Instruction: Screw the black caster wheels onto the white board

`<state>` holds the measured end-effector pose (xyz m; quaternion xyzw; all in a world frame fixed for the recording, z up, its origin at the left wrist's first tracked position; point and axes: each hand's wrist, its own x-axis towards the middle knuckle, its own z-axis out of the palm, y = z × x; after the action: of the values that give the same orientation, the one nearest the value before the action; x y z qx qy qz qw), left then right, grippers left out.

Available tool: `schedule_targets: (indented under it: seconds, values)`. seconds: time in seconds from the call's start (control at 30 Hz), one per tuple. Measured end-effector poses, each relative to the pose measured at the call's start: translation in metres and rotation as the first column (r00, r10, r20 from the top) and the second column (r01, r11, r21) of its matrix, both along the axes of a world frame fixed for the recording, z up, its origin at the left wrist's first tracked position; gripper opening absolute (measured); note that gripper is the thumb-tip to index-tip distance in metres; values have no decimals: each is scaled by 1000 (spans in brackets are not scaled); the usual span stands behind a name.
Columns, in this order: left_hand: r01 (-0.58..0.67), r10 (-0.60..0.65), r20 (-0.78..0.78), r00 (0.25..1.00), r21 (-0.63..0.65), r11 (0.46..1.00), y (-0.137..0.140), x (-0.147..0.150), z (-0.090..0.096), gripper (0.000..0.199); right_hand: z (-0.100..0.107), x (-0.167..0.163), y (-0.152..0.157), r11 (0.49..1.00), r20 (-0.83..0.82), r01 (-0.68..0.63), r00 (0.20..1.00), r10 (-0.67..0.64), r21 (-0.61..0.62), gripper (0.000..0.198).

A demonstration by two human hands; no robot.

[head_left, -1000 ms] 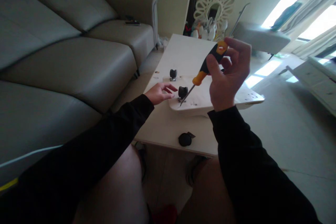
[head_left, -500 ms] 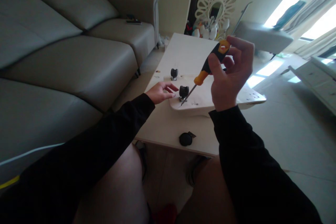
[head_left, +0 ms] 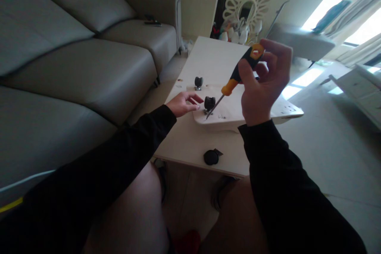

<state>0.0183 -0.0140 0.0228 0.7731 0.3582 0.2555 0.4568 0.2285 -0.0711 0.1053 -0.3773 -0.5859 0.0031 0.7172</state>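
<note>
My right hand point(head_left: 264, 83) is closed round a screwdriver point(head_left: 230, 86) with a black and yellow handle. Its tip points down at the metal base of a black caster wheel point(head_left: 209, 103); whether it touches a screw I cannot tell. That caster stands upright near the corner of a white panel point(head_left: 235, 105). Fingers apart, my left hand point(head_left: 185, 104) hovers just left of the caster and appears to hold nothing. A second caster point(head_left: 198, 83) stands farther back on the panel. One loose black caster point(head_left: 211, 157) lies on its side near the table's front edge.
The panel lies on a long cream table point(head_left: 178, 139). A grey sofa point(head_left: 119, 63) runs along the left. At the far end stand a flower-shaped mirror point(head_left: 247, 8) and white ornaments. A white cabinet point(head_left: 360, 87) is at the right, beyond the tiled floor.
The camera view has shifted slightly. Both hands and the screwdriver keep nearly the same pose beside the near caster.
</note>
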Motion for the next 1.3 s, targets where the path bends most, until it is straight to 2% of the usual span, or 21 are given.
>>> schedule_targets:
  seconds: [0.23, 0.57, 0.9, 1.03, 1.2, 1.3]
  values:
    - [1, -1, -6, 1000, 6, 1000, 0, 0, 2, 34, -1, 3, 1, 998, 2, 1, 1000, -1, -57, 40]
    - [-4, 4, 10, 1000, -19, 1000, -1, 1, 1, 34, 1, 0, -2, 985, 60, -115, 991, 123, -127, 40]
    - [-1, 1, 6, 1000, -29, 1000, -3, 2, 4, 31, 6, -2, -6, 973, 70, -84, 992, 101, -216, 41]
    - [-4, 4, 10, 1000, -31, 1000, -4, 2, 5, 30, 5, -1, -5, 978, 46, -116, 991, 126, -176, 41]
    - [-5, 5, 17, 1000, -21, 1000, -3, 1, 4, 29, 1, 1, -2, 985, 113, -12, 993, 32, -170, 42]
    - [-1, 2, 14, 1000, -20, 1000, -4, 0, 5, 29, 0, 2, -1, 988, 92, -29, 995, 44, -153, 41]
